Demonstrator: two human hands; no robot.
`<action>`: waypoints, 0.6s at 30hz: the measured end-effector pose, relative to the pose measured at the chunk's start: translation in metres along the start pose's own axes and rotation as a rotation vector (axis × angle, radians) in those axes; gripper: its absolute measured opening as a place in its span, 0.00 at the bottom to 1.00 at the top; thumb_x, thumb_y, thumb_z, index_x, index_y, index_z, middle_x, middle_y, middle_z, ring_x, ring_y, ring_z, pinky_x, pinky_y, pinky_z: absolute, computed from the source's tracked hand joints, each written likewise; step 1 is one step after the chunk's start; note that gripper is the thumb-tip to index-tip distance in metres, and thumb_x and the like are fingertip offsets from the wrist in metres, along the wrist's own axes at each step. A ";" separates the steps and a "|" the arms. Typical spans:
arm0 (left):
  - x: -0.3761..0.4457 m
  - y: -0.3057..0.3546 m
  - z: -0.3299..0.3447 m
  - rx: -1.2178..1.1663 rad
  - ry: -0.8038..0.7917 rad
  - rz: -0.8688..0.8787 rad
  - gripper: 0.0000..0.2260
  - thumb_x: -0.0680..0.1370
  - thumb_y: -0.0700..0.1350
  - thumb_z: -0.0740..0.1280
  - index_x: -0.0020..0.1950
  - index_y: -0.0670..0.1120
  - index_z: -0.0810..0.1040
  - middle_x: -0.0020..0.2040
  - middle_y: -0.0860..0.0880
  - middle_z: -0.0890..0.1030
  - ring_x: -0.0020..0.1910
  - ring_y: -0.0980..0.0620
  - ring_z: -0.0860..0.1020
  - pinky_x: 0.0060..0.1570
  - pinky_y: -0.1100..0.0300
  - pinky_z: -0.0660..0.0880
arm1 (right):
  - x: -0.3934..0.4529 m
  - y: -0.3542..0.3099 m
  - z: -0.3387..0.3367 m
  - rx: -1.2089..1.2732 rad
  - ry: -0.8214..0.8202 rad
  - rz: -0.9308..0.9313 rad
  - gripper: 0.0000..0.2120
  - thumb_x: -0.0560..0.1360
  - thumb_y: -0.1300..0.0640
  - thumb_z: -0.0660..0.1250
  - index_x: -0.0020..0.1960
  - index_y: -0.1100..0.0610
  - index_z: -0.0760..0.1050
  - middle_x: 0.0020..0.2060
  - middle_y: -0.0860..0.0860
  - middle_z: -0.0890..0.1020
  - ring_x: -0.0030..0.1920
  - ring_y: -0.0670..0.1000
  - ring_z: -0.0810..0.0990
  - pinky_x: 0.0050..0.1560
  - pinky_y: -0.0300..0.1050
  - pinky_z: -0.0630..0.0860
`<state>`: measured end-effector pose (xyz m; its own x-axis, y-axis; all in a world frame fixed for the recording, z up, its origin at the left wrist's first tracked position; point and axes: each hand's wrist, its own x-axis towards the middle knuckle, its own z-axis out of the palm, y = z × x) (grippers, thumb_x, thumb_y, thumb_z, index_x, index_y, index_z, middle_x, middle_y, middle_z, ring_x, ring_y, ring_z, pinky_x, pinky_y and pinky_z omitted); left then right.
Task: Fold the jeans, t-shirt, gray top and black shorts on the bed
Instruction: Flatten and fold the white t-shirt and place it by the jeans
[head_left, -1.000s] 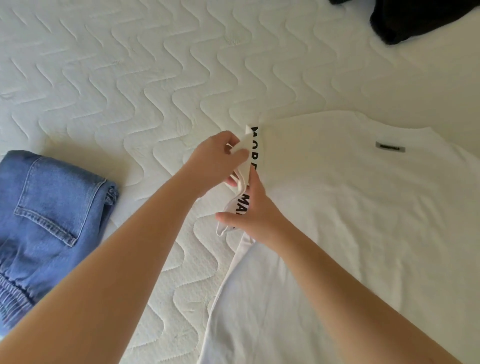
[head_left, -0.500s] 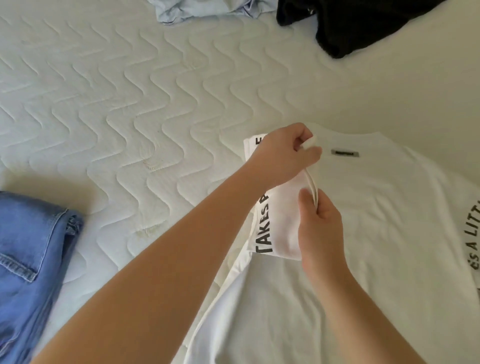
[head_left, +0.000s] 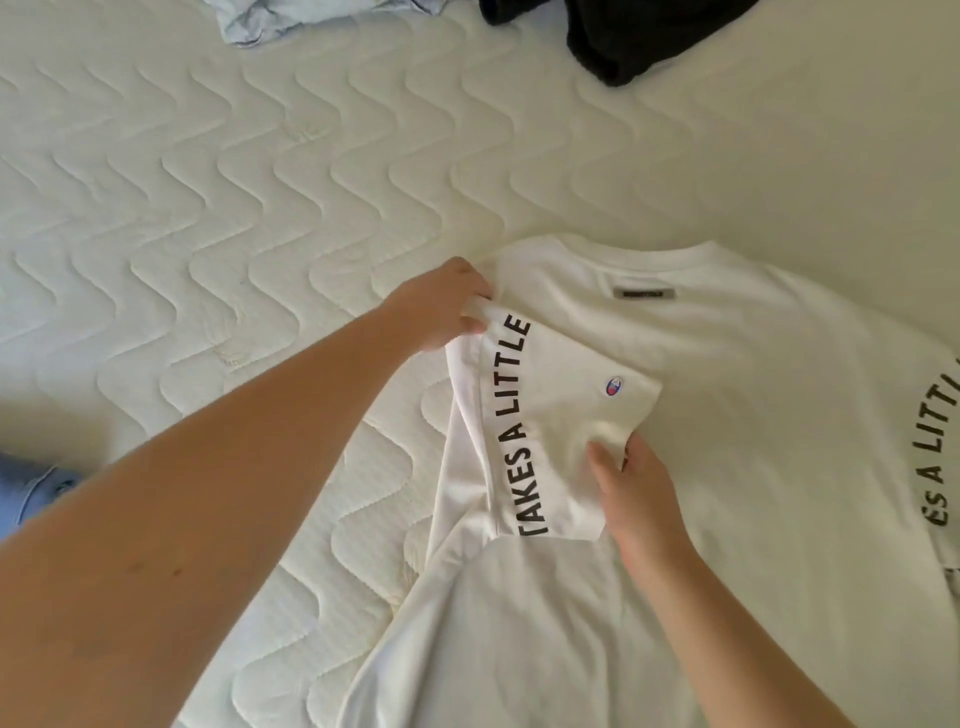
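We see a bed (head_left: 218, 218) with a white quilted cover in wavy stitching. The white t-shirt (head_left: 753, 415) lies flat on it, a sleeve folded onto its back. Our left hand (head_left: 441, 306) pinches the sleeve's top edge; our right hand (head_left: 641, 499) has its fingers (head_left: 602, 462) gripping the sleeve's lower corner. Beyond the t-shirt lie black shorts (head_left: 639, 36) and a pale gray top (head_left: 291, 15); left of it, jeans (head_left: 31, 488).

White quilted mattress cover (head_left: 218, 171) — wavy stitching — underneath everything.
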<state>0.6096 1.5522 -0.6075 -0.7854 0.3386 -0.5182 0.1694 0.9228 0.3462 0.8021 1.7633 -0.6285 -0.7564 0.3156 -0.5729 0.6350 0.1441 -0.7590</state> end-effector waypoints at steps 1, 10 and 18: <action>0.006 0.001 -0.007 0.057 -0.043 0.009 0.17 0.78 0.47 0.69 0.67 0.49 0.75 0.64 0.50 0.72 0.59 0.47 0.75 0.56 0.52 0.72 | -0.004 -0.002 -0.001 0.006 -0.003 -0.042 0.07 0.80 0.57 0.64 0.52 0.48 0.78 0.45 0.43 0.84 0.47 0.45 0.82 0.50 0.44 0.77; 0.042 0.025 -0.071 0.330 -0.084 0.138 0.15 0.73 0.62 0.71 0.41 0.52 0.74 0.40 0.53 0.74 0.35 0.54 0.72 0.34 0.59 0.65 | -0.037 -0.010 -0.024 0.075 0.105 -0.258 0.11 0.80 0.47 0.60 0.47 0.54 0.75 0.26 0.45 0.67 0.28 0.44 0.64 0.29 0.36 0.63; 0.065 0.047 -0.018 0.503 0.006 0.125 0.19 0.79 0.63 0.61 0.53 0.47 0.74 0.42 0.50 0.74 0.42 0.48 0.73 0.42 0.54 0.68 | 0.004 0.026 -0.034 0.008 0.233 -0.053 0.07 0.81 0.56 0.62 0.58 0.51 0.75 0.44 0.42 0.83 0.46 0.42 0.81 0.45 0.42 0.72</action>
<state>0.5556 1.6143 -0.6110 -0.7441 0.4518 -0.4921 0.5258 0.8505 -0.0143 0.8210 1.7998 -0.6396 -0.7314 0.5160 -0.4460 0.5933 0.1590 -0.7891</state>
